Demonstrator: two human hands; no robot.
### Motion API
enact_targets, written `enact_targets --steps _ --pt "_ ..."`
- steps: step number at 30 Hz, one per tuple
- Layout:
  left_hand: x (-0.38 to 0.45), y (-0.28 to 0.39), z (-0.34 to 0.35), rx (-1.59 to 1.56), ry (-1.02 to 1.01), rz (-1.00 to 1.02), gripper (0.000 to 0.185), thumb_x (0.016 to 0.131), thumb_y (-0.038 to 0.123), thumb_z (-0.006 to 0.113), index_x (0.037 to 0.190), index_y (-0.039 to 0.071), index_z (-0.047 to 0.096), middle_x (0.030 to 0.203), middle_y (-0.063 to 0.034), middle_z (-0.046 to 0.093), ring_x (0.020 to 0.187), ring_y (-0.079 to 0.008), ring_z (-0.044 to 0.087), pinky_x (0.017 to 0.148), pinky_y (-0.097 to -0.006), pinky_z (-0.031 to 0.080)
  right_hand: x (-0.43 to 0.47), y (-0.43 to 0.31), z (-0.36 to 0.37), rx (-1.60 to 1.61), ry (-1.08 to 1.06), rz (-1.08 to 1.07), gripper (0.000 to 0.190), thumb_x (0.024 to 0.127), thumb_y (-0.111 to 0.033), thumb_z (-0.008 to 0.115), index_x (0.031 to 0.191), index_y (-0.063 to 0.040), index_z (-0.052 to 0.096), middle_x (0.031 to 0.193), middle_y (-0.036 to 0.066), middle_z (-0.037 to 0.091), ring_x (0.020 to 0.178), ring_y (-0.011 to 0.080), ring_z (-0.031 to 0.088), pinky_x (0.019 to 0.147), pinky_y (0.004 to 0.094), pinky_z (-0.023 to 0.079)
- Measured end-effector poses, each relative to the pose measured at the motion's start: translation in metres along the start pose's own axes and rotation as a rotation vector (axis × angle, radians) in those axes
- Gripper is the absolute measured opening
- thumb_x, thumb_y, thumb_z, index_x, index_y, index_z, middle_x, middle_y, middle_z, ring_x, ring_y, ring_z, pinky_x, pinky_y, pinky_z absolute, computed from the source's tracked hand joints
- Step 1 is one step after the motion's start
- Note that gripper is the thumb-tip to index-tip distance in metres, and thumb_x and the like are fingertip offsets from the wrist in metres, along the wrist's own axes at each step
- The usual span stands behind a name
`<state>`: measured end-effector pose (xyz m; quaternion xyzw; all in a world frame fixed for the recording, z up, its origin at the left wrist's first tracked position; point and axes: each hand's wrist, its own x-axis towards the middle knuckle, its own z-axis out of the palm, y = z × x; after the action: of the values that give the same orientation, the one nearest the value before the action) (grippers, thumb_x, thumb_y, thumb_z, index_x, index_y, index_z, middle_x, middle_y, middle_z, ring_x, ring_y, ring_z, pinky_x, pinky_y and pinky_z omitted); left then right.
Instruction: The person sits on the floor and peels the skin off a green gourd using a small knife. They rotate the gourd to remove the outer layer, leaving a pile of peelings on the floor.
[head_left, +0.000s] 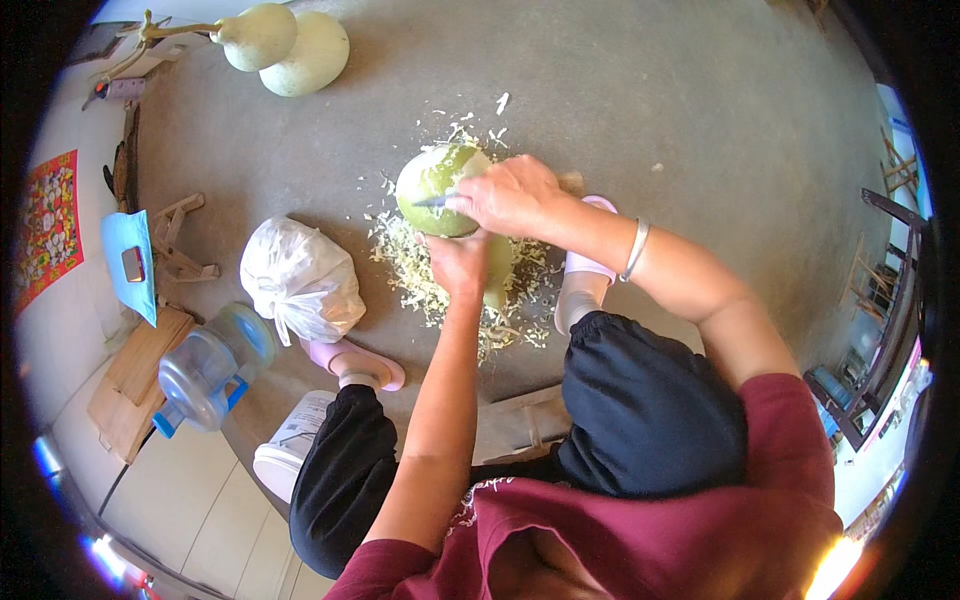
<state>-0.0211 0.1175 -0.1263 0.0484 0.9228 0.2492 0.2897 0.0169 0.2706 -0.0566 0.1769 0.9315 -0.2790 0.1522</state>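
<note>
A green bottle gourd (429, 180) with partly scraped skin is held above the concrete floor, its narrower part showing below and right of my wrist. My left hand (459, 262) grips it from the near side, fingers partly hidden underneath. In my right hand (510, 196) is a narrow dark blade (431, 202), lying against the gourd's skin; its handle is hidden in my fist. Pale green and white shavings (409, 259) are scattered on the floor around and beneath the gourd.
A tied white plastic bag (300, 277) sits left of the shavings, near a large clear water bottle (199, 375) and a white bucket (289, 442). Another pale gourd (307, 60) with a stem lies at the upper left. My feet in pink slippers flank the shavings.
</note>
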Motion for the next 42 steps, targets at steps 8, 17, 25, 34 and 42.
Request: enact_targets --steps 8,17,25,34,42 --pt "-0.005 0.018 -0.006 0.005 -0.008 -0.063 0.093 0.062 0.042 0.084 0.136 0.0 0.047 0.122 -0.0249 0.065 0.114 -0.0401 0.063 0.101 -0.044 0.047 0.02 0.045 -0.02 -0.135 -0.03 0.231 0.038 0.098 -0.036 0.052 0.095 -0.007 0.076 0.093 0.015 0.075 0.085 0.0329 0.074 0.072 0.0436 0.059" --pt "-0.005 0.016 0.004 0.095 -0.014 0.0 0.079 0.065 0.043 0.081 0.125 -0.001 0.053 0.109 -0.025 0.07 0.102 -0.0421 0.068 0.093 -0.0461 0.052 0.026 0.069 0.0 -0.113 0.173 0.126 0.043 0.101 -0.043 0.047 0.089 -0.009 0.07 0.075 0.016 0.071 0.07 0.0365 0.07 0.062 0.0484 0.056" --pt "-0.002 0.011 -0.001 0.088 0.0 -0.005 0.083 0.066 0.042 0.08 0.129 -0.002 0.048 0.107 -0.0283 0.069 0.102 -0.0432 0.067 0.093 -0.0469 0.052 0.015 0.041 -0.024 -0.087 0.063 0.171 0.037 0.098 -0.041 0.051 0.094 -0.012 0.074 0.082 0.015 0.073 0.078 0.0341 0.073 0.067 0.0483 0.059" --pt "-0.006 0.015 -0.006 0.093 0.031 -0.019 0.083 0.066 0.044 0.079 0.131 0.001 0.049 0.106 -0.0262 0.07 0.102 -0.0427 0.068 0.094 -0.0468 0.052 -0.009 0.019 -0.014 -0.089 0.058 0.046 0.036 0.1 -0.041 0.049 0.097 -0.01 0.067 0.077 0.013 0.072 0.072 0.0296 0.074 0.057 0.0452 0.059" --pt "-0.004 0.016 -0.005 0.078 -0.056 -0.094 0.091 0.065 0.048 0.082 0.137 0.005 0.047 0.119 -0.0226 0.068 0.111 -0.0401 0.065 0.099 -0.045 0.048 0.009 0.037 -0.006 -0.15 0.061 0.024 0.039 0.103 -0.042 0.046 0.09 -0.01 0.065 0.073 0.012 0.069 0.062 0.0243 0.069 0.049 0.0386 0.055"
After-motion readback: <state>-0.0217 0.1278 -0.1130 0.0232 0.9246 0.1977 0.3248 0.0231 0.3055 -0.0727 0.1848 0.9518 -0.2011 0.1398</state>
